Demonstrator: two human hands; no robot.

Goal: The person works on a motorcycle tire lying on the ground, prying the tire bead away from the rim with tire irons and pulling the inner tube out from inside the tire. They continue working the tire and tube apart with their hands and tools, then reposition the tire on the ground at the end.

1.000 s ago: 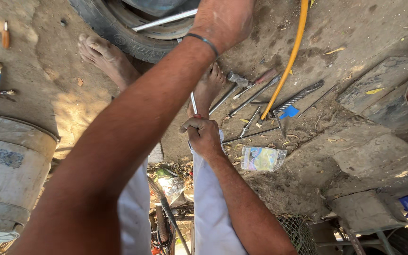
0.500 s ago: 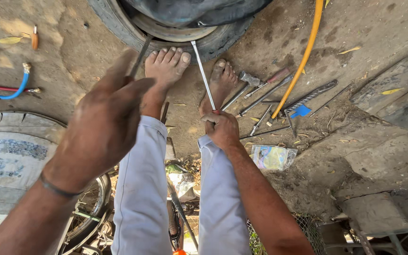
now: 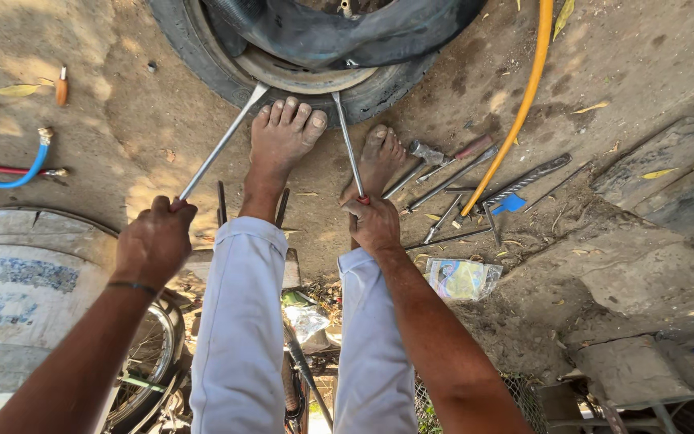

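A worn black tyre on a metal rim (image 3: 202,56) lies on the dirt at the top, with a dark inner tube (image 3: 339,36) bulging out of it. My left hand (image 3: 154,241) grips the handle end of a long metal lever (image 3: 222,143) whose tip sits at the rim. My right hand (image 3: 373,225) grips a second lever (image 3: 349,141), red at the handle, also reaching the rim. Both my bare feet (image 3: 283,137) rest by the tyre's edge, below my light trouser legs.
Loose tools (image 3: 459,181) lie right of my feet: a hammer, rods, a file. A yellow hose (image 3: 524,96) runs diagonally past them. A blue and red hose (image 3: 18,173) lies at left, above a round drum (image 3: 18,281). Concrete slabs (image 3: 660,169) sit at right. A bicycle wheel (image 3: 150,354) is below.
My left hand came down from mid-air and closed on the left lever at the rim. The view tilted up, showing more of the tyre. My right hand keeps its lever.
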